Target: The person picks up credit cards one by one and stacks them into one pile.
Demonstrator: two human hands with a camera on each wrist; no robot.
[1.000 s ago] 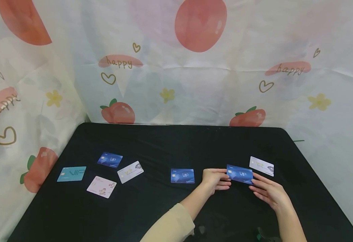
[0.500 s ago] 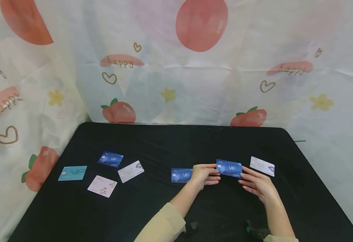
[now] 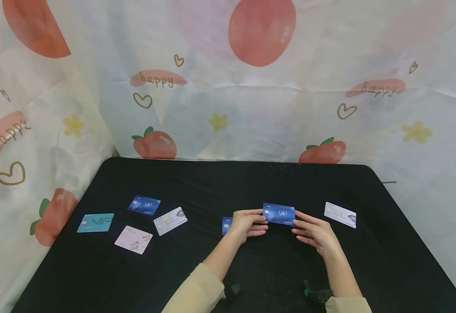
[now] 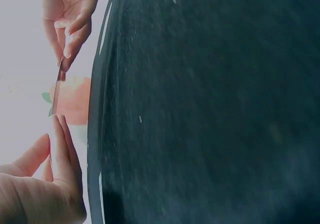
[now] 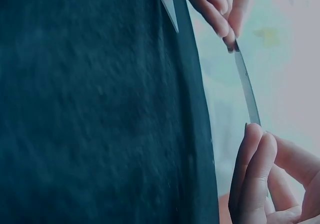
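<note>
A blue VIP card is held by both hands in the head view. My left hand pinches its left end, and my right hand pinches the right end. Both wrist views show the card nearly edge-on, raised above the black tabletop. Its strip looks slightly bowed in the right wrist view. Behind my left hand lies a second blue card, mostly covered by the hand. A white VIP card lies to the right of my right hand.
On the left of the black table lie a teal card, a blue card, a white card and a pink card. A fruit-printed curtain hangs behind the table and along its sides.
Both hands have carried the held blue card leftward, away from the white card at the right. My left hand now covers most of the blue card lying on the table.
</note>
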